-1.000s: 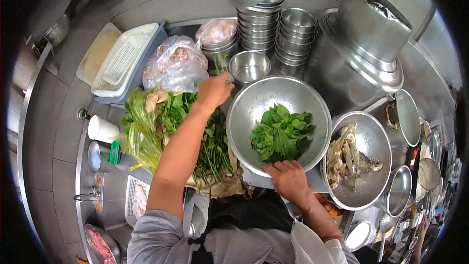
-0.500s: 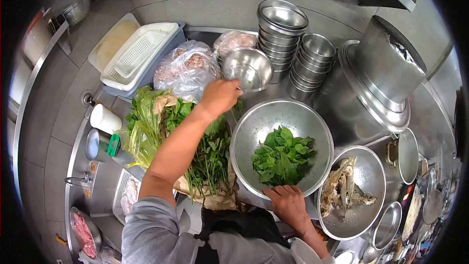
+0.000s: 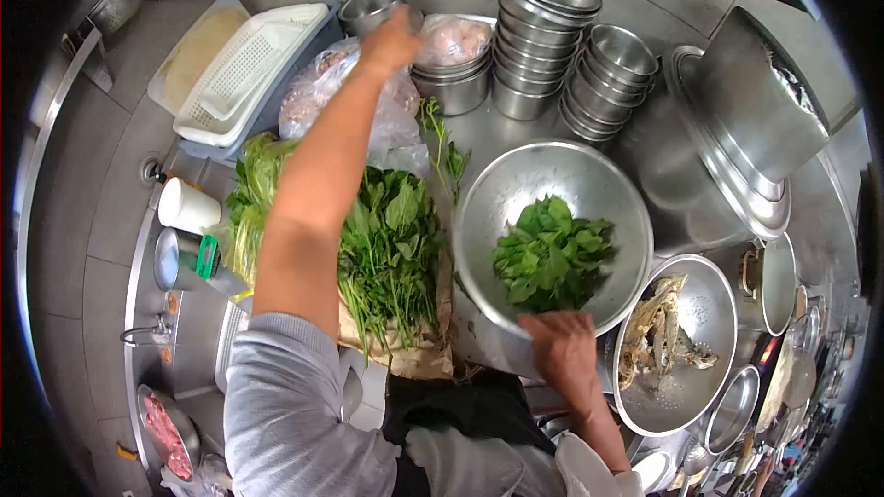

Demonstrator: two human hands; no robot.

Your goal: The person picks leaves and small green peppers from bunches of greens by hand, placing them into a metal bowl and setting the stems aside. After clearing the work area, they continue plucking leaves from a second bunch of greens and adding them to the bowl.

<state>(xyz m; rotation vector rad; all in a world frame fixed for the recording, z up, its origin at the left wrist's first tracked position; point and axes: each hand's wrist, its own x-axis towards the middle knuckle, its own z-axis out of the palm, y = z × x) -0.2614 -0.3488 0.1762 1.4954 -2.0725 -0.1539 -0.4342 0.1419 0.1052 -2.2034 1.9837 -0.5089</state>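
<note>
My left hand (image 3: 392, 40) is stretched far forward and grips the rim of a steel pot (image 3: 368, 5), tilted above the back of the counter. Below my left arm lies a heap of leafy greens (image 3: 394, 248) with long stems on brown paper (image 3: 414, 364). My right hand (image 3: 562, 342) has its fingers curled over the near rim of a large steel mixing bowl (image 3: 483, 207). Picked green leaves (image 3: 555, 253) sit in a pile inside that bowl. One loose leafy sprig (image 3: 447, 155) lies on the counter left of the bowl.
Stacked steel pots (image 3: 529, 64) stand behind the bowl. Bagged food (image 3: 322, 83) and white baskets (image 3: 235, 83) are at the back left. A colander (image 3: 704, 304) with fish remains stands right, near a large stockpot (image 3: 654, 147). A sink (image 3: 193, 340) is on the left.
My left hand has moved forward and left, carrying the steel pot away from beside the bagged meat. My right hand stays at the mixing bowl's rim. The camera view has shifted slightly.
</note>
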